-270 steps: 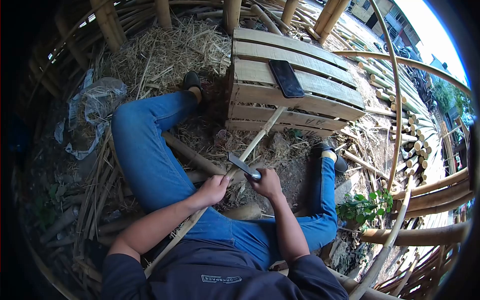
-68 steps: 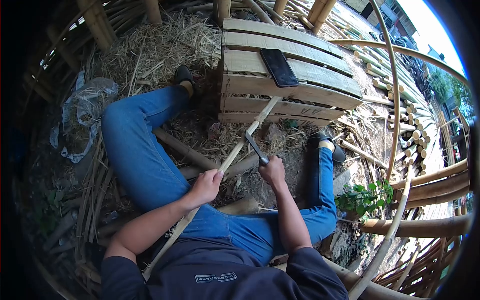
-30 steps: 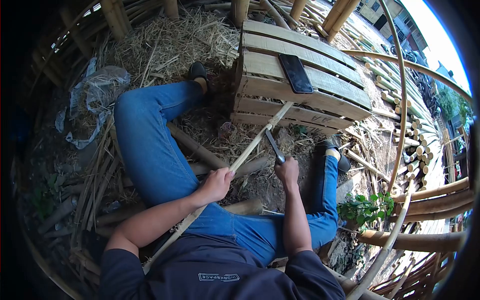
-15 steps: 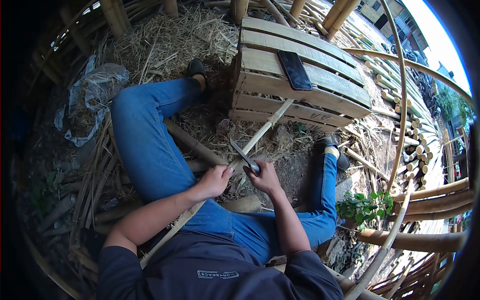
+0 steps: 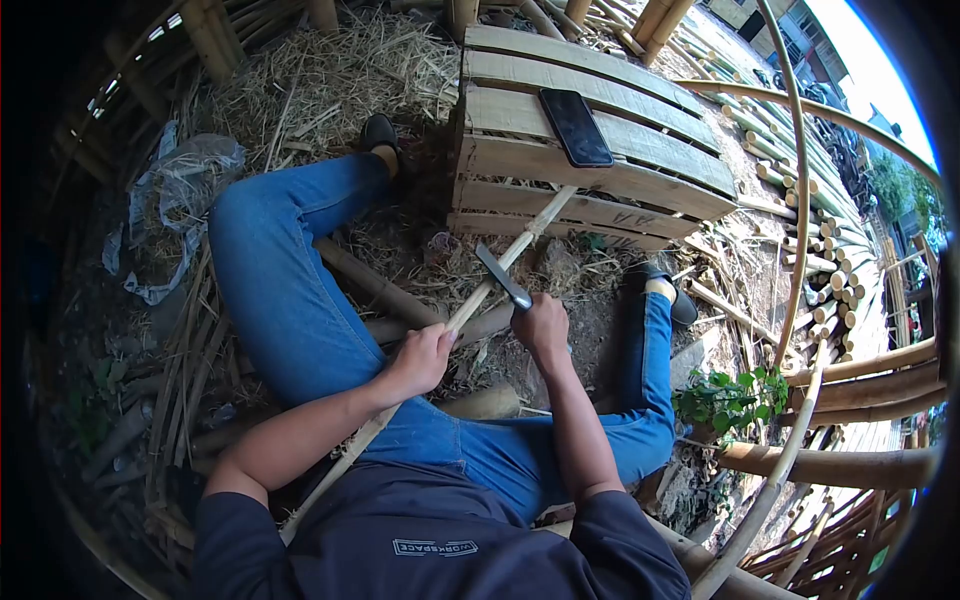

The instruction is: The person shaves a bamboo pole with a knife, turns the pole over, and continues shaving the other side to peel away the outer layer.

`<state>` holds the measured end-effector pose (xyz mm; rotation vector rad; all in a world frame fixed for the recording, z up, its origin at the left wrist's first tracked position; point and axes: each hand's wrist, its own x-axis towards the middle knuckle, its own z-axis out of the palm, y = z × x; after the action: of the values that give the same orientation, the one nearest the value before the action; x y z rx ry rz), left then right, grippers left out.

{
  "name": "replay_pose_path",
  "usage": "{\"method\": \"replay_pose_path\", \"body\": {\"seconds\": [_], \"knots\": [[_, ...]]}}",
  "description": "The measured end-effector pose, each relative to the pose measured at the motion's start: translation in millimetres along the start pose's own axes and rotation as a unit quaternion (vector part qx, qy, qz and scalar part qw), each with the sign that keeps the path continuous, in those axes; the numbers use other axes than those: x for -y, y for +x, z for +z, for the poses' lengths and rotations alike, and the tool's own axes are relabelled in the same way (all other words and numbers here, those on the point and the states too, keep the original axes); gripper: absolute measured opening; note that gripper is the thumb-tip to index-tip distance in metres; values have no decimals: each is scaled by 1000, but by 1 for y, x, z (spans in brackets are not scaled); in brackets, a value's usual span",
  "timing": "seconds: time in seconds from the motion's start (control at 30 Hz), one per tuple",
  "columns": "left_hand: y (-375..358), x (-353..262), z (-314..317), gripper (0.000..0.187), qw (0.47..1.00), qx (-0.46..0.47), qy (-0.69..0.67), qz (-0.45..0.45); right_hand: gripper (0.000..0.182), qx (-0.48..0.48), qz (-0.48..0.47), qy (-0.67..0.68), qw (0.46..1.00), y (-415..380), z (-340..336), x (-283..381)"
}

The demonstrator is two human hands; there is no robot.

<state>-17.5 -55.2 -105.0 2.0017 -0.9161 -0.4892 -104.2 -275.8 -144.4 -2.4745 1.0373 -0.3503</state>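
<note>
A long pale bamboo strip [image 5: 516, 249] runs slantwise from the wooden crate down across my lap and under my left forearm. My left hand [image 5: 420, 360] is closed around it just above my thighs. In my right hand [image 5: 541, 326] is a knife [image 5: 503, 274], gripped by its handle. Its broad metal blade points up and left and overlaps the strip in this view, farther along it than my left hand. The upper end of the strip meets the crate's front side below the phone.
A slatted wooden crate [image 5: 500, 155] stands ahead, with a black phone [image 5: 576, 127] lying on top. Straw and shavings [image 5: 330, 85] cover the ground. Crumpled plastic [image 5: 190, 175] lies at left. Cut bamboo poles [image 5: 835, 290] are stacked at right, near a leafy plant [image 5: 730, 400].
My right hand has moved slightly up and right, away from my left hand. The knife blade now sits higher along the strip and shows more of its flat face.
</note>
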Motion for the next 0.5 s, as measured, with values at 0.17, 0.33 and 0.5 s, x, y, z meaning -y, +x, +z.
{"method": "replay_pose_path", "body": {"seconds": [0.17,0.33,0.5], "knots": [[0,-2,0,31,1000,8,6,-3,21,-23,48,-16,998,25,6,-44],[3,4,-3,32,993,74,-54,-78,28,-21,36,50,998,21,3,-43],[6,-6,-21,23,916,235,-200,-256,36,17,38,92,995,10,-21,-41]]}}
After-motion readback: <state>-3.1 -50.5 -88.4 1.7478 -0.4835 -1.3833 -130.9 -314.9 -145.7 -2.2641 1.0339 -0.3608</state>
